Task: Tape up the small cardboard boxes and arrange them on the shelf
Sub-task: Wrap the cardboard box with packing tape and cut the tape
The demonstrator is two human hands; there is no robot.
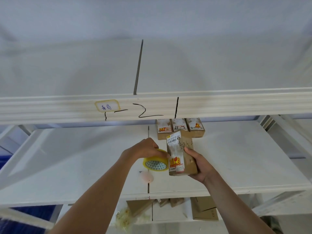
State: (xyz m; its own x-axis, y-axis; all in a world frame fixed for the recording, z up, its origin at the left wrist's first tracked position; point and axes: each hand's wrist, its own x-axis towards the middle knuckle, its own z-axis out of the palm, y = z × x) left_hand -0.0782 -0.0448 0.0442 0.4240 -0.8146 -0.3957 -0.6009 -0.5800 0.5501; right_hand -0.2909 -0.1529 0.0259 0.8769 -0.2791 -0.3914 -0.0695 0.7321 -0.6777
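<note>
My right hand (201,164) grips a small brown cardboard box (181,156) with printed labels, held upright above the white middle shelf (76,162). My left hand (148,149) holds a yellow roll of tape (156,162) pressed against the box's left side. Three more small boxes (180,128) stand side by side at the back of the same shelf, just beyond the held box.
A pale pink small cutter (146,177) lies on the shelf below the tape roll. The beam (219,107) of the upper shelf crosses the view with a handwritten label. The lower shelf holds several flat cardboard pieces (204,210) and a crumpled plastic scrap (124,218).
</note>
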